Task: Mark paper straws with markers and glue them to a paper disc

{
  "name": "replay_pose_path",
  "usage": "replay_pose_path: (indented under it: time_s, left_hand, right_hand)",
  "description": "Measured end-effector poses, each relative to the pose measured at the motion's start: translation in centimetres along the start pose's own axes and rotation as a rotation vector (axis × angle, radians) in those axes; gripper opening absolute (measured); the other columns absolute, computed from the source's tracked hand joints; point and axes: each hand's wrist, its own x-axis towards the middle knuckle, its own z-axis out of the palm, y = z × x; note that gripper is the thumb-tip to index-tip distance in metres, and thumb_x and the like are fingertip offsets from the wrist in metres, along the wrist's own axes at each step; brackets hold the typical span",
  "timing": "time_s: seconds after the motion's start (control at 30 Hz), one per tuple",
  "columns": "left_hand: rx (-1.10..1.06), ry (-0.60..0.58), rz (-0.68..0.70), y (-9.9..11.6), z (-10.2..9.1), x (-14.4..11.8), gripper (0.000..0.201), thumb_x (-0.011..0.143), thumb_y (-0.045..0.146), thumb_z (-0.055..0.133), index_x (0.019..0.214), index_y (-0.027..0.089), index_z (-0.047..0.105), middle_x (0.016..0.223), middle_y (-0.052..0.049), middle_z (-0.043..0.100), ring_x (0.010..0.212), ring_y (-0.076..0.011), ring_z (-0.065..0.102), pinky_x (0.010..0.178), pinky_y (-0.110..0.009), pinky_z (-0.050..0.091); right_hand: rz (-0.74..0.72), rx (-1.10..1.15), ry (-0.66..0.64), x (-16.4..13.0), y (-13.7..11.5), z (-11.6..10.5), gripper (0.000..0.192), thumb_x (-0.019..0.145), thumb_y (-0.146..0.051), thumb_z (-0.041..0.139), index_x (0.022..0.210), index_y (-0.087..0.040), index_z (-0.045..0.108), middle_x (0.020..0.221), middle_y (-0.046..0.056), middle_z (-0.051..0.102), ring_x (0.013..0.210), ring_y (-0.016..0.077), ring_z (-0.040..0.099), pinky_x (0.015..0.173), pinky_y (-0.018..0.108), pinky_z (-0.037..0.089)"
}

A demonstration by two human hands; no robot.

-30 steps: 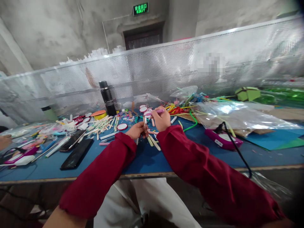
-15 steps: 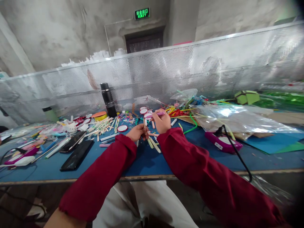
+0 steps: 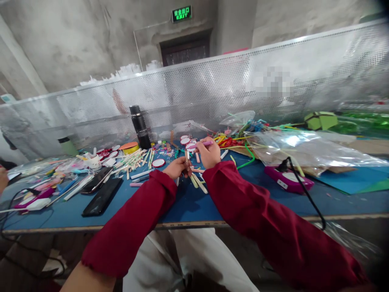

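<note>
My left hand (image 3: 177,168) is closed around a small pale stick (image 3: 188,155), which stands nearly upright with its top showing above the fingers. Just right of it, my right hand (image 3: 210,154) grips a pink-purple marker pen (image 3: 208,143), held roughly level with one end towards the stick. Whether the pen touches the stick I cannot tell. Below the hands, several pale craft sticks (image 3: 201,185) lie on the blue table (image 3: 182,207). Other pens, among them a pink one (image 3: 135,185), rest left of my left hand.
Two phones, one a black phone (image 3: 102,198), lie on the left. A black bottle (image 3: 140,127) stands behind a heap of sticks (image 3: 133,160). Right are a purple power strip (image 3: 288,179) and clear plastic sheeting (image 3: 316,150). Part of another person's hand (image 3: 3,179) shows at the left edge.
The view has shifted slightly. Both my hands keep their grips, and the pen now lies a little more level. Part of another person's hand has come into view at the left edge.
</note>
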Motion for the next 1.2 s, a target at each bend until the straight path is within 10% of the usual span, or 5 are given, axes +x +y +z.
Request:
replay_pose_path:
  time_s: [1.2]
  left_hand:
    - [0.005, 0.036, -0.056, 0.58, 0.39, -0.15, 0.012, 0.085, 0.022, 0.052, 0.095, 0.016, 0.054, 0.061, 0.001, 0.063, 0.045, -0.0093, 0.053, 0.043, -0.02, 0.029]
  right_hand:
    - [-0.02, -0.04, -0.013, -0.06, -0.2, -0.32, 0.013, 0.078, -0.03, 0.057, 0.067, -0.024, 0.053, 0.056, -0.004, 0.062, 0.054, 0.0151, 0.058, 0.059, 0.029, 0.044]
